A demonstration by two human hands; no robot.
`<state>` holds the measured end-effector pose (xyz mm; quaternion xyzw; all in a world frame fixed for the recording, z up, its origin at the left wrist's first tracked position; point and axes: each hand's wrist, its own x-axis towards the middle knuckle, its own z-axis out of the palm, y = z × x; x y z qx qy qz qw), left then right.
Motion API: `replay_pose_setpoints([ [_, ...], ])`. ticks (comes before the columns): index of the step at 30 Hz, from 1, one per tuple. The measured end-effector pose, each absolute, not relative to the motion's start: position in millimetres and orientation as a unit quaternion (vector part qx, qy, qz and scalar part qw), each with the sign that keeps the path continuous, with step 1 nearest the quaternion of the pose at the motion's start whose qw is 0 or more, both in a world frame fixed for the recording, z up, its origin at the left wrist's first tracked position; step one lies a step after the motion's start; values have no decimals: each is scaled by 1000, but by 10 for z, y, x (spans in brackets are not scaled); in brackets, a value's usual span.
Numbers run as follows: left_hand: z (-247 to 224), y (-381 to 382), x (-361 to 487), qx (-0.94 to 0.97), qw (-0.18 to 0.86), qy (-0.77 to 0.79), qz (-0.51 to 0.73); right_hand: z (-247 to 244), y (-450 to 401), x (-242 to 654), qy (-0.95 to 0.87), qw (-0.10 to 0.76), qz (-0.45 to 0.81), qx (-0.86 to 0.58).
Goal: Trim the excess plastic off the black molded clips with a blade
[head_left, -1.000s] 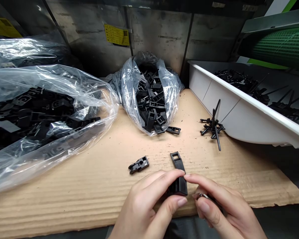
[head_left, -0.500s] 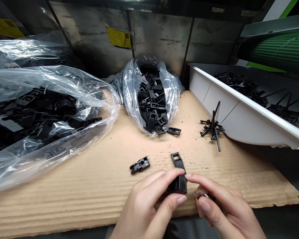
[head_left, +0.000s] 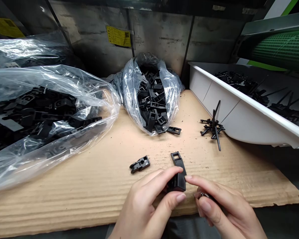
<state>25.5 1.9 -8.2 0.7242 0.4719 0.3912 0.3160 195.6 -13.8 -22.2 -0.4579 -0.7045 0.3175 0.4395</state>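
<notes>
My left hand (head_left: 149,202) is closed around a black plastic part (head_left: 180,184), thumb in front and index finger on top. From its far end a flat arm with a square window points away from me. My right hand (head_left: 224,205) touches the side of the part with its index fingertip. Tucked under that finger, against the thumb, is a small dark tool with a shiny metal tip (head_left: 201,195); most of it is hidden in the palm. A similar loose black part (head_left: 140,164) lies on the cardboard (head_left: 89,186) just beyond my left hand.
An open plastic bag (head_left: 170,96) of black pieces stands at the back, one windowed piece (head_left: 174,130) beside it. A bigger bag (head_left: 99,124) of black parts fills the left. At right are a branched black sprue (head_left: 213,127) and a white bin (head_left: 249,106) holding dark thin pieces.
My left index finger has shifted slightly left along the black part, showing a little more of its top. Both hands otherwise hold nearly the same place.
</notes>
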Motion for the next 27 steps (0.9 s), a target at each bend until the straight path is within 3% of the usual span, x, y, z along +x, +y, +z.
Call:
replay_pose_setpoints([
  [22, -46, 25, 270, 702, 369, 480, 375, -192, -94, 1938, -698, 478, 324, -423],
  [27, -52, 14, 253, 705, 371, 476, 373, -204, -112, 1956, -715, 452, 311, -433],
])
